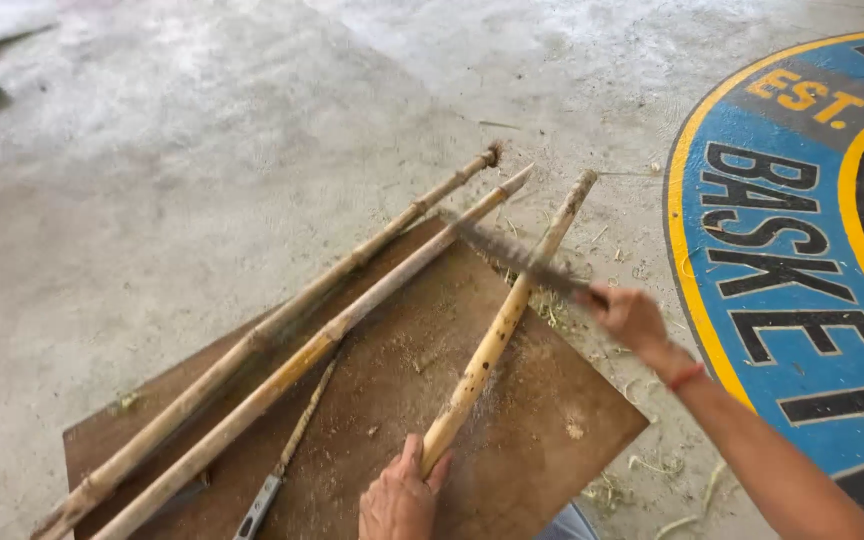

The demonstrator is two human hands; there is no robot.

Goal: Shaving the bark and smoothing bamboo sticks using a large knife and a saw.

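Gripping the near end of a short bamboo stick [500,325], the left hand [399,500] is closed around it at the bottom of the view, fingers wrapped and thumb alongside. That stick runs from the hand up and away to the right, its far end reaching past the far edge of a brown board [542,420] onto the concrete floor [152,200]. Dark spots dot its yellowish surface.

The right hand [630,315], on the right side with a red band at the wrist, is clenched on the handle of a long blade [517,258]. The blade is blurred; it slants up and to the left from the hand and crosses over the far part of the held stick. Whether its edge touches the stick cannot be told.

Two longer bamboo poles [282,345] lie side by side to the left, slanting across the board from the near left to the far right, close together along their length. Just right of them, a thin tool with a grey handle [270,492] lies on the board near the bottom edge. Sawdust and pale shavings [652,465] are scattered over the board and the floor beside it. A large painted floor emblem [802,250] in blue, yellow and black fills the right side, well apart from the board.
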